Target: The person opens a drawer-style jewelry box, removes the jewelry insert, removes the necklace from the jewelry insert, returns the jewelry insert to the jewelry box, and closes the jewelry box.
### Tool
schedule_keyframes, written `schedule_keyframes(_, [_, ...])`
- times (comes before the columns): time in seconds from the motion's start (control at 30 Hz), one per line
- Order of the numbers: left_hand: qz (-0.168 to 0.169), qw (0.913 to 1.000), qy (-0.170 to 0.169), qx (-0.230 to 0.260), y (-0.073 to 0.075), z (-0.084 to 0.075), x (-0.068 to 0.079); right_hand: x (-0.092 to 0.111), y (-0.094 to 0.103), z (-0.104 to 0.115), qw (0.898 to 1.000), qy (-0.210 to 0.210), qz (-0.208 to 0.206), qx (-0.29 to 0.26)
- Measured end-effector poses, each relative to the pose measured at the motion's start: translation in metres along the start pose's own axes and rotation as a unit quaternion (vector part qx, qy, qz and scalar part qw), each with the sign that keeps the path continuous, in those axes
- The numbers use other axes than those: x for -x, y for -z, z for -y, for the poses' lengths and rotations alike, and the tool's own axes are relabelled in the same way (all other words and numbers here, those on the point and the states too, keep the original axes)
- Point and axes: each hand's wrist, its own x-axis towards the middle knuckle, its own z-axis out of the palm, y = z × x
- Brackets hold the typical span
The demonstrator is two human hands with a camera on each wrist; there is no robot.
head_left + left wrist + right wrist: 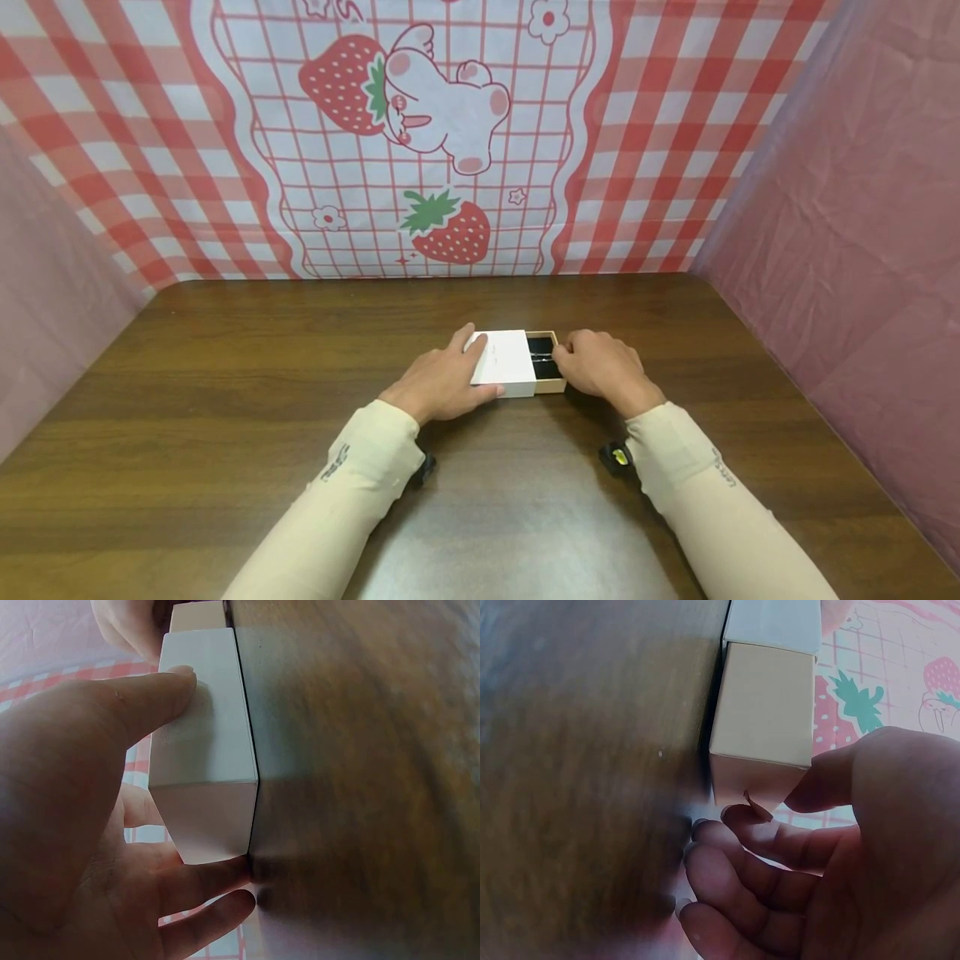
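Observation:
A small white box sleeve (pixel 508 360) lies on the table, with a tan drawer (pixel 551 387) sliding partly out of its right end. Inside the drawer's exposed part, a thin silver chain (pixel 542 359) rests on black lining (pixel 540 343). My left hand (pixel 442 379) grips the sleeve from the left, thumb on its near side and fingers around the far side and end. At the drawer's outer end, my right hand (pixel 600 364) has its fingers curled, with thumb and forefinger by a small pull tab (pixel 758 807).
The brown wooden table (pixel 225 417) runs back to a red-and-white checked cloth (pixel 660 125) printed with strawberries. Pink fabric (pixel 847 250) hangs along the right side, and more stands at the left. Dark wrist devices (pixel 617 458) sit under both cream sleeves.

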Motion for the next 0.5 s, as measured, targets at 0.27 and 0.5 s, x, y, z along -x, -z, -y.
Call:
schedule_keyframes(0.27, [0.0, 1.0, 0.002, 0.002, -0.0003, 0.0001, 0.0001, 0.0005, 0.0009, 0.0, 1.0, 0.007, -0.006, 0.004])
schedule_keyframes(0.5, [-0.005, 1.0, 0.0, 0.001, -0.001, 0.0005, -0.0002, -0.0004, 0.0023, -0.0004, 1.0, 0.006, -0.002, 0.003])
